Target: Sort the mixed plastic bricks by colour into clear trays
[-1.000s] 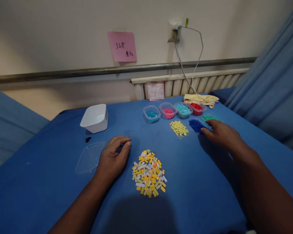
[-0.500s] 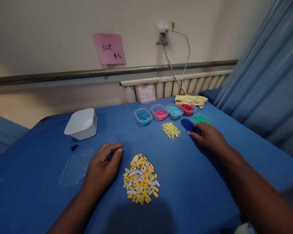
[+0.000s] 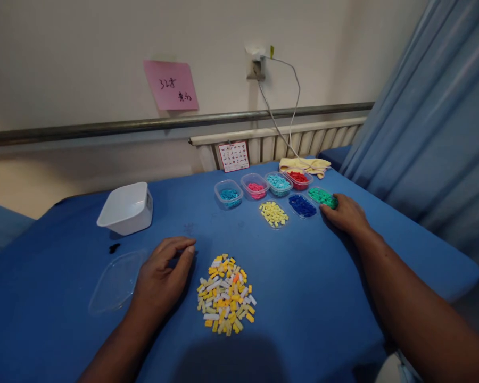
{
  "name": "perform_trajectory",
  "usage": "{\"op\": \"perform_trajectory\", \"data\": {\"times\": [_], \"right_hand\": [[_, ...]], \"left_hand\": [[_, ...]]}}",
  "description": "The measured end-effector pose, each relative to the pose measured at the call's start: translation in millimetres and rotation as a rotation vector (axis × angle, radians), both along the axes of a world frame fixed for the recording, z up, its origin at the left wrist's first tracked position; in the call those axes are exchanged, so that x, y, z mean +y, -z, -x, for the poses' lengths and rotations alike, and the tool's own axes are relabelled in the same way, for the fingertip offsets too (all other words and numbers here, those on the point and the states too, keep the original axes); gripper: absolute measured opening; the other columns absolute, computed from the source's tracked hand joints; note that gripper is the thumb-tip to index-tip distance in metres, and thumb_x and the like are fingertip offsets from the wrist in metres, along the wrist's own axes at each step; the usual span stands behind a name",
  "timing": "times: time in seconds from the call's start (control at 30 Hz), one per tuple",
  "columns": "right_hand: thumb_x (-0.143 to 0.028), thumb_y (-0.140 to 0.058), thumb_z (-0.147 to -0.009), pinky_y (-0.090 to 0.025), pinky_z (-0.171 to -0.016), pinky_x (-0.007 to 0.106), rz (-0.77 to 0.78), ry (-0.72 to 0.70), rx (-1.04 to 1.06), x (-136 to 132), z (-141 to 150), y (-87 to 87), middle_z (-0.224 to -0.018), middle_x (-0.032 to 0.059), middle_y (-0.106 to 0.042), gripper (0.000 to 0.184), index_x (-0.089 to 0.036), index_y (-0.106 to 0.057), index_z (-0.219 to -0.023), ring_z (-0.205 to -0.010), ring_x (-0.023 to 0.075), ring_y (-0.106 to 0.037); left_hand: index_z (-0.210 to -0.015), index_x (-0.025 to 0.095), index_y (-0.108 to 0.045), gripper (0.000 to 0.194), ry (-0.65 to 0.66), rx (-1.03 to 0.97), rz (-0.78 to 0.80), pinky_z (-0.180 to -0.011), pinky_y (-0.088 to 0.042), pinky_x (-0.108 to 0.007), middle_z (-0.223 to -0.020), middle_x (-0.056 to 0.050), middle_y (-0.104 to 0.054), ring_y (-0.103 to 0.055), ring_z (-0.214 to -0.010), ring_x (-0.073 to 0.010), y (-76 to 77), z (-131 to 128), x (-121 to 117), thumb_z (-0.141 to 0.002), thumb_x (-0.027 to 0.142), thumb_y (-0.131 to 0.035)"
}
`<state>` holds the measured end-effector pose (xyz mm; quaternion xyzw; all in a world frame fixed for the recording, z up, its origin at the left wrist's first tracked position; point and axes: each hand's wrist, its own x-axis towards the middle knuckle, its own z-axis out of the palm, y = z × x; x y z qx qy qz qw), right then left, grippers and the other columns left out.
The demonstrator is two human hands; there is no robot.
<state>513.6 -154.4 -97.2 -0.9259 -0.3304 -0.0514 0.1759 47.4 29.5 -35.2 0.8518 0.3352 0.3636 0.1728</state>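
My left hand (image 3: 162, 279) rests on the blue-covered table, thumb and fingers apart, holding nothing. Just right of it lies a loose pile of small yellow and white building bricks (image 3: 226, 298) with an orange one among them. Partly behind this hand's wrist is a clear lid (image 3: 115, 282). Farther off, my right hand (image 3: 346, 214) grips the near right end of a shallow clear tray of green bricks (image 3: 321, 197); its fingertips are partly hidden. Beside that tray sit similar shallow trays of dark blue bricks (image 3: 302, 206) and pale yellow bricks (image 3: 274, 214).
Clear tubs with teal (image 3: 229, 194), pink (image 3: 255, 187), light blue (image 3: 278, 183) and red bricks (image 3: 298, 178) line the back. A yellow cloth (image 3: 305, 166) lies behind them. A white tub (image 3: 126, 210) stands left, near a small black object (image 3: 114, 248). Blue curtain (image 3: 415, 106) hangs right.
My right hand has gone from the dark blue tray to the green one, a little farther right. The left hand stays in place. The whole view has shifted slightly.
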Motion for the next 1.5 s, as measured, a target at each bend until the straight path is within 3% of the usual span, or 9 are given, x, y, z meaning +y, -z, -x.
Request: {"op": "perform_trajectory", "data": {"times": [0.2, 0.4, 0.6, 0.73, 0.9, 1.07, 1.27, 1.37, 1.5], "right_hand": [[-0.059, -0.057, -0.099, -0.048, -0.114, 0.055, -0.058, 0.041, -0.022, -2, -2, 0.0, -0.147, 0.0288, -0.067, 0.074, -0.006, -0.059, -0.152, -0.138, 0.0432, -0.062], [-0.051, -0.057, -0.103, -0.043, -0.125, 0.056, -0.376, -0.328, -0.168, 13, 28, -6.0, -0.158, 0.023, -0.061, 0.061, -0.013, -0.063, -0.15, -0.148, 0.0368, -0.055], [-0.033, -0.058, -0.104, -0.057, -0.109, 0.051, -0.329, -0.58, -0.213, 65, 47, -24.6, -0.142, 0.0163, -0.073, 0.04, -0.019, -0.077, -0.136, -0.129, 0.0326, -0.068], [-0.027, -0.059, -0.104, -0.058, -0.094, 0.04, -0.226, -0.585, -0.203, 96, 45, -30.8, -0.116, 0.0138, -0.08, 0.029, -0.018, -0.086, -0.111, -0.106, 0.0274, -0.073], [-0.029, -0.058, -0.107, -0.053, -0.094, 0.036, -0.149, -0.532, -0.202, 116, 43, -33.8, -0.113, 0.0122, -0.08, 0.03, -0.02, -0.086, -0.112, -0.107, 0.026, -0.071], [-0.035, -0.054, -0.108, -0.052, -0.092, 0.038, -0.106, -0.431, -0.231, 105, 27, -42.5, -0.131, 0.0145, -0.078, 0.037, -0.021, -0.081, -0.13, -0.118, 0.0299, -0.07], [-0.039, -0.06, -0.103, -0.048, -0.071, 0.038, 0.0, -0.344, -0.209, 94, -6, -44.4, -0.106, 0.0139, -0.083, 0.031, -0.024, -0.087, -0.109, -0.09, 0.0306, -0.073], [-0.038, -0.058, -0.104, -0.05, -0.075, 0.039, -0.003, -0.34, -0.222, 98, -8, -45.1, -0.113, 0.0153, -0.083, 0.034, -0.023, -0.086, -0.115, -0.094, 0.0317, -0.074], [-0.038, -0.049, -0.108, -0.055, -0.092, 0.047, -0.047, -0.404, -0.264, 91, 7, -43.1, -0.133, 0.0211, -0.077, 0.044, -0.016, -0.081, -0.131, -0.119, 0.0376, -0.071]], "left_hand": [[-0.106, 0.026, -0.08, 0.026, 0.006, -0.001, 0.012, -0.095, -0.063, -0.041, -0.107, -0.006, -0.078, -0.075, -0.101, -0.026, -0.4, 0, 0, -0.101, 0.046, -0.064], [-0.106, 0.024, -0.08, 0.027, 0.016, -0.002, 0.021, -0.096, -0.063, -0.041, -0.107, -0.007, -0.078, -0.075, -0.101, -0.0251, 4.1, 0, 1, -0.102, 0.045, -0.063], [-0.106, 0.023, -0.081, 0.026, 0.052, -0.025, 0.014, -0.093, -0.064, -0.039, -0.106, -0.008, -0.079, -0.075, -0.099, -0.024, 2.0, 2, -1, -0.102, 0.042, -0.064], [-0.107, 0.023, -0.081, 0.027, 0.034, -0.03, 0.01, -0.093, -0.065, -0.04, -0.107, -0.008, -0.079, -0.076, -0.101, -0.0248, 0.4, 3, -3, -0.103, 0.043, -0.064], [-0.105, 0.023, -0.081, 0.027, 0.039, -0.03, -0.002, -0.093, -0.065, -0.04, -0.106, -0.008, -0.079, -0.076, -0.1, -0.0245, 0.0, 3, -3, -0.103, 0.044, -0.063], [-0.108, 0.023, -0.08, 0.026, 0.024, -0.044, -0.007, -0.094, -0.064, -0.04, -0.107, -0.008, -0.078, -0.075, -0.101, -0.0244, -0.4, 3, -3, -0.103, 0.042, -0.063], [-0.11, 0.023, -0.08, 0.024, 0.034, -0.042, -0.012, -0.096, -0.062, -0.041, -0.109, -0.007, -0.078, -0.075, -0.103, -0.0238, 3.5, 3, -4, -0.105, 0.039, -0.063], [-0.111, 0.022, -0.079, 0.023, 0.049, -0.038, -0.02, -0.097, -0.062, -0.04, -0.109, -0.007, -0.077, -0.074, -0.104, -0.0231, 3.8, 4, -2, -0.106, 0.037, -0.062], [-0.112, 0.021, -0.079, 0.024, 0.042, -0.04, -0.021, -0.096, -0.062, -0.039, -0.109, -0.008, -0.077, -0.074, -0.103, -0.023, 5.4, 5, -2, -0.106, 0.037, -0.062]]}}
